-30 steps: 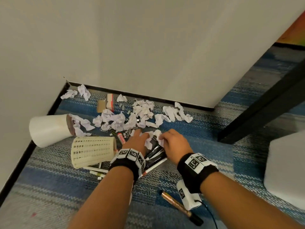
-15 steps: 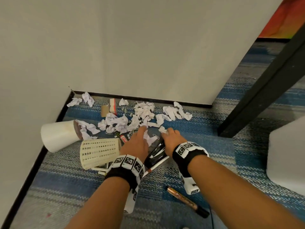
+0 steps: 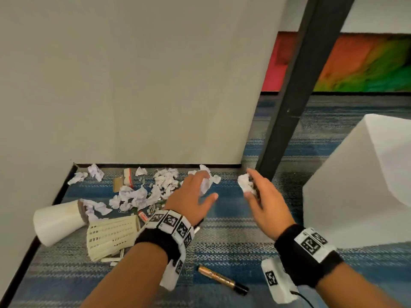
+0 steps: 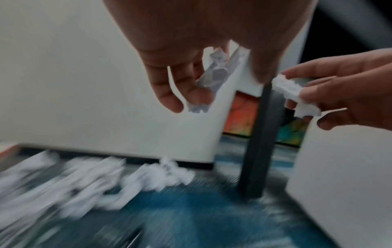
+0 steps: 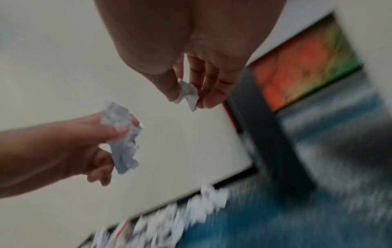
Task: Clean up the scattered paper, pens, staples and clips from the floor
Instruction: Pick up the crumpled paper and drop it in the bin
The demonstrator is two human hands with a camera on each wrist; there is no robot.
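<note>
Above a striped blue carpet (image 3: 233,238) in a walled corner, a person's 2 hands hang clear of the floor, each carrying a piece of crumpled paper. Fingers of the left hand (image 3: 191,196) curl round 1 wad (image 4: 214,73), while the right hand (image 3: 264,196) pinches a smaller wad (image 3: 245,182) between thumb and fingertips, a light grip that suits soft, weightless scraps. Both appear lifted for carrying to a container, judging by the white bin (image 3: 56,222) and the cream mesh basket (image 3: 111,237) lying on their sides at the left. Most of the mess remains: more crumpled paper (image 3: 142,194) is heaped against the black skirting, with what look like staples and clips among it, and a gold marker (image 3: 222,280) lies apart, nearer the person. Room to move is open over the bare carpet between the hands, but a dark slanted post (image 3: 287,107) stands just beyond the right hand and a white block (image 3: 364,185) crowds the right side, so a swing that way risks a knock.
</note>
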